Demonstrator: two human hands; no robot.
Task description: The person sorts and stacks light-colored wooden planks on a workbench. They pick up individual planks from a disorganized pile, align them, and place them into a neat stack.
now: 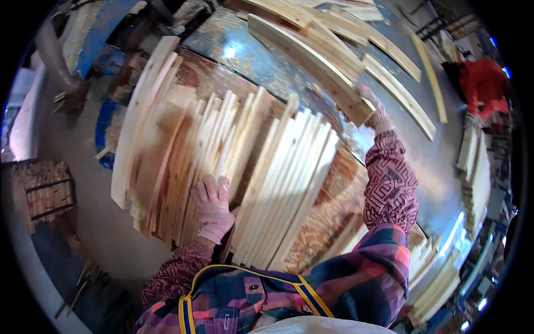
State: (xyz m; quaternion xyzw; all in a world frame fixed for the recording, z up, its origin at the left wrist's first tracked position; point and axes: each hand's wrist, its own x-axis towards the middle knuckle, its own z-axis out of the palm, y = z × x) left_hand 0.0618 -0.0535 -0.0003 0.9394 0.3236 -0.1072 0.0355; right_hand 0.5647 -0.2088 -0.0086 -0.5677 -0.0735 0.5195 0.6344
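Note:
My left hand point(212, 210), in a pale pink knit glove, lies with fingers stretched over the top edges of a row of wooden planks point(295, 181) standing side by side. It grips none of them. Out to the far right, my right hand point(376, 108), gloved too, is closed on the near end of a long wooden board point(311, 69). That board slants away to the upper left, over loose boards; the fingers beneath it are partly hidden. A wider, longer plank point(146, 119) stands at the row's left end.
Loose boards point(403, 97) lie on the blue worktop point(245, 53), strewn with sawdust. Wood shavings point(314, 228) cover the surface right of the row. A person in red point(484, 86) bends by stacked timber point(475, 167) at the far right. A bundle of wood pieces point(49, 195) sits at left.

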